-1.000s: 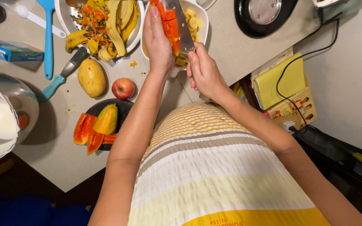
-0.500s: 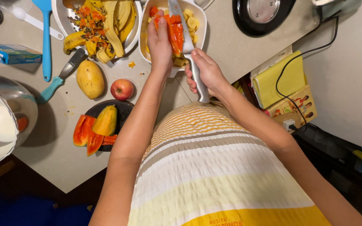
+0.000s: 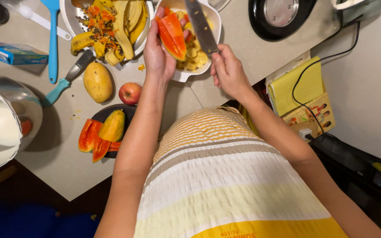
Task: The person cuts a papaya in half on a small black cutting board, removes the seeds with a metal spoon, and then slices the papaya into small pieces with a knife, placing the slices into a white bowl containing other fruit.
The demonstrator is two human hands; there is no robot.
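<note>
The left hand [image 3: 157,55] is gripping a papaya slice [image 3: 173,36], orange flesh up, and holding it over the near rim of the white bowl [image 3: 212,22] of cut yellow fruit. The right hand [image 3: 228,70] is closing around the handle of a knife [image 3: 200,27], whose blade is lying across that bowl just beside the slice. Left of the bowl, a dish of peels [image 3: 111,24] is sitting; nearer the person than the bowl, a mango [image 3: 98,82], an apple [image 3: 130,93] and a dark plate of papaya pieces [image 3: 104,132] are resting on the counter [image 3: 67,163]
</note>
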